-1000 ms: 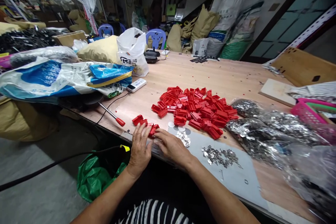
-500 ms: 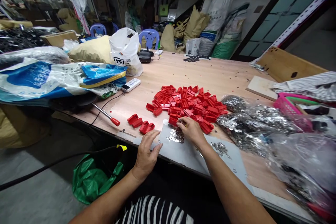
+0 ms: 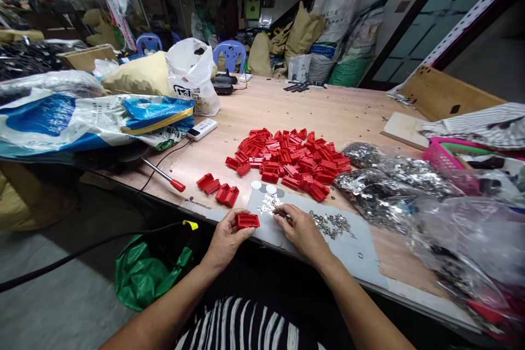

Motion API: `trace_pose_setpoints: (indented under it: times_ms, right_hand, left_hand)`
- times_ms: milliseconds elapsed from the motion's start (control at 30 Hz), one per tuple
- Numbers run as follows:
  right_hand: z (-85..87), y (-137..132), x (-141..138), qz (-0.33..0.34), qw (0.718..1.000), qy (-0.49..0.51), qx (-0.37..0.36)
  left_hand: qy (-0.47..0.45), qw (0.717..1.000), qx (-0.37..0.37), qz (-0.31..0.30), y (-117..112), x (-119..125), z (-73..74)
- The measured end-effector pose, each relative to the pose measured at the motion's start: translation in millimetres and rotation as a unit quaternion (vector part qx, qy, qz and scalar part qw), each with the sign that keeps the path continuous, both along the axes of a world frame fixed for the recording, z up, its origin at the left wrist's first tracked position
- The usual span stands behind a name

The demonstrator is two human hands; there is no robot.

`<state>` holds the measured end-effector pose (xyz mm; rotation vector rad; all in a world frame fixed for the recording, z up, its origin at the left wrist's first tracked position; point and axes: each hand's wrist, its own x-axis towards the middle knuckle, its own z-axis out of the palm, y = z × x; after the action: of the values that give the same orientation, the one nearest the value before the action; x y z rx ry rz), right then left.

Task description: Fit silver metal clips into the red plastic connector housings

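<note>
Between the thumb and fingers of my left hand (image 3: 225,235) is a small red plastic housing (image 3: 248,221), its open hollow side facing up, held at the table's front edge. My right hand (image 3: 301,232) is closed on a thin tool that looks like tweezers (image 3: 284,213), mostly hidden by the fingers. Its tip is by a small pile of flat shiny metal pieces (image 3: 269,204) on a grey mat (image 3: 295,200). More small metal parts (image 3: 334,224) lie on the mat to the right. Behind the mat spreads a large heap of red housings (image 3: 287,158).
Several red housings (image 3: 217,188) sit apart at left, near a red-tipped lever (image 3: 177,185). Clear bags of metal parts (image 3: 381,191) and a pink basket (image 3: 445,164) stand at right. Sacks and a white plastic bag (image 3: 192,74) fill the table's left side.
My right hand has drawn back from the red heap to the metal pieces. A red housing is now in my left hand, which was empty. The view has shifted slightly.
</note>
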<state>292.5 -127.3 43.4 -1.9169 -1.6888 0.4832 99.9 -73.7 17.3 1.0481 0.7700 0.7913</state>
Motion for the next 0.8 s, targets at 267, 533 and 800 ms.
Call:
trace_pose_setpoints:
  times_ms: [267, 533, 800]
  right_hand:
    - [2.6, 36, -9, 0.023, 0.984, -0.17, -0.056]
    - [3.9, 58, -15, 0.021, 0.971, -0.2, -0.127]
    - [1.6, 53, -11, 0.018, 0.979, -0.176, -0.097]
  left_hand:
    - [0.019, 0.999, 0.034, 0.024, 6, -13, -2.3]
    - [0.05, 0.995, 0.082, 0.031, 9, -16, -7.2]
    - [0.098, 0.977, 0.185, 0.044, 6, -15, -10.8]
